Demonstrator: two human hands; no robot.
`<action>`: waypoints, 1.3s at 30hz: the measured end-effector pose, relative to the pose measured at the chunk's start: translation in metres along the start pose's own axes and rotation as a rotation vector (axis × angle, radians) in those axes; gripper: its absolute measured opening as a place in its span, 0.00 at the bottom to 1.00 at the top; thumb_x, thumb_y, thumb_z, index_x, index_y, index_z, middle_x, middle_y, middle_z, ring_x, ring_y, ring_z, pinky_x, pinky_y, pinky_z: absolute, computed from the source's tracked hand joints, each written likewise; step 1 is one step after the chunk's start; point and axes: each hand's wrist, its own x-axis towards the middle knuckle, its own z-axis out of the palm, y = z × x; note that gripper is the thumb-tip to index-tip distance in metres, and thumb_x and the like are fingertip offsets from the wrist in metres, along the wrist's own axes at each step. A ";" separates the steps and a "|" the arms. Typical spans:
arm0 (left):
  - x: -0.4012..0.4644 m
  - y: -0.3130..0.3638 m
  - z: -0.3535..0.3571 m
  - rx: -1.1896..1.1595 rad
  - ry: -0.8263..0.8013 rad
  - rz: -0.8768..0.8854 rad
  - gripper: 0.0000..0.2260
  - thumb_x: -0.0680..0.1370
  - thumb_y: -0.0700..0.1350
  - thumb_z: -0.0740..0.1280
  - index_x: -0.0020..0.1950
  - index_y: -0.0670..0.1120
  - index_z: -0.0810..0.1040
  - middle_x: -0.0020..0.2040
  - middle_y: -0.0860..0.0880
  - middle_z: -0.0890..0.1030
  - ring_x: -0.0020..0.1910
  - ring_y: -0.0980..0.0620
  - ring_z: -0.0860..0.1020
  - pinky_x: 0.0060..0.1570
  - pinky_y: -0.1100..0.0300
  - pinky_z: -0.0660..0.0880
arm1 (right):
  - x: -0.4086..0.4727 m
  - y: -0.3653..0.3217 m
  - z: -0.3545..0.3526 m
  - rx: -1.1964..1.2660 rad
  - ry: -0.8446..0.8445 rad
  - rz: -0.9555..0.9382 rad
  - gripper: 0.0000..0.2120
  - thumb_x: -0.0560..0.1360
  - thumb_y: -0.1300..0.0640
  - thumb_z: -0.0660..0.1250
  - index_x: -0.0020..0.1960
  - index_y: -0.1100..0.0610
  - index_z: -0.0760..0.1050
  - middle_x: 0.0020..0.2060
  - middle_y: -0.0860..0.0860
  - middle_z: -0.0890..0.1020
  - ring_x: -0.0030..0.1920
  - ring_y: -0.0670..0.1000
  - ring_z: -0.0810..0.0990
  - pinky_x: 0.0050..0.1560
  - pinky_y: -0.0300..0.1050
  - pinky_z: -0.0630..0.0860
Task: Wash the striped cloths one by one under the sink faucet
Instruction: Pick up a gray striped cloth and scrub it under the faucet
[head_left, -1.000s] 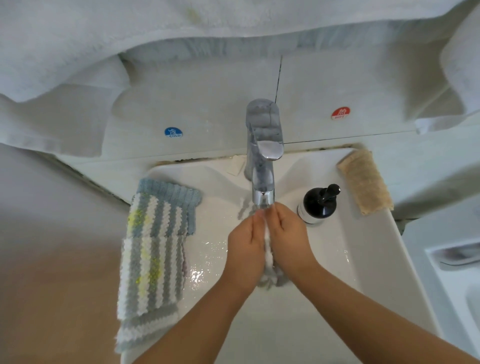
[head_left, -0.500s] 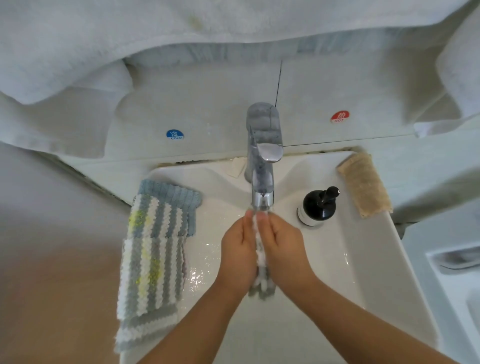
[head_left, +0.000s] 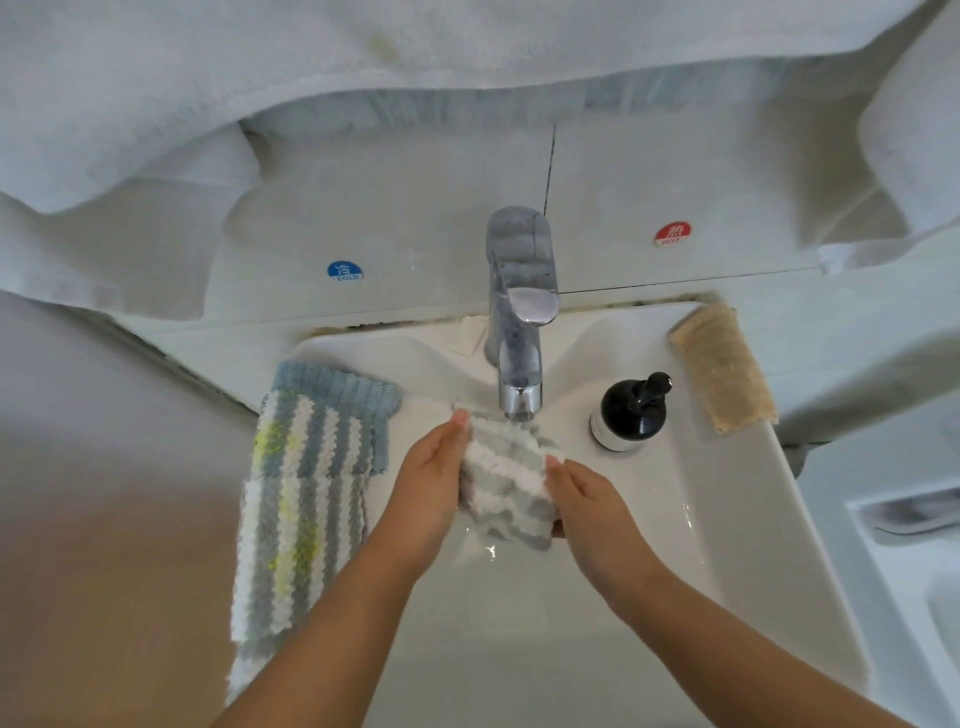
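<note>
So the white sink (head_left: 737, 519) takes up most of the view, with big white towels (head_left: 260, 78) hanging over the wall behind it. Draped over the sink's left rim is the pile of striped cloths (head_left: 306, 493), grey, white and a bit of yellow, just waiting its turn by the look of it. The chrome faucet (head_left: 519, 322) sits at the back centre, and right under its spout is the one striped cloth (head_left: 506, 483) getting washed, bunched up between both hands over the basin. The left hand (head_left: 431, 483) has its fingers fairly straight, pressed against the cloth's left side, and the right hand (head_left: 587, 504) cups the right side with the thumb curled under the bottom edge. Off to the right there's a black soap pump bottle (head_left: 631, 410) and a tan scrubber (head_left: 719, 369) on the rim. I'd say this is mid-wash on a single cloth. Next it probably needs more rubbing under the spout, then a squeeze out, and somewhere separate from the dry pile to put it.
</note>
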 end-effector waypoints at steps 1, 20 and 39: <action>0.000 0.002 -0.003 -0.042 -0.033 -0.013 0.15 0.83 0.51 0.57 0.55 0.44 0.80 0.50 0.46 0.85 0.51 0.50 0.83 0.52 0.54 0.79 | 0.000 0.001 -0.002 -0.024 -0.010 0.018 0.27 0.77 0.42 0.57 0.47 0.69 0.72 0.42 0.65 0.79 0.40 0.60 0.78 0.52 0.62 0.79; 0.005 0.023 -0.045 0.290 -0.397 0.014 0.08 0.81 0.42 0.65 0.58 0.44 0.79 0.48 0.44 0.84 0.46 0.51 0.82 0.48 0.60 0.79 | 0.012 -0.025 -0.015 0.071 -0.407 -0.010 0.12 0.77 0.49 0.66 0.54 0.55 0.79 0.47 0.51 0.86 0.49 0.51 0.85 0.44 0.40 0.79; 0.000 -0.031 -0.059 -0.584 -0.084 -0.234 0.37 0.53 0.40 0.85 0.60 0.38 0.77 0.58 0.36 0.81 0.54 0.43 0.82 0.53 0.48 0.81 | 0.010 -0.008 -0.025 0.206 0.027 -0.044 0.07 0.80 0.52 0.62 0.52 0.49 0.78 0.40 0.43 0.86 0.41 0.41 0.84 0.31 0.33 0.76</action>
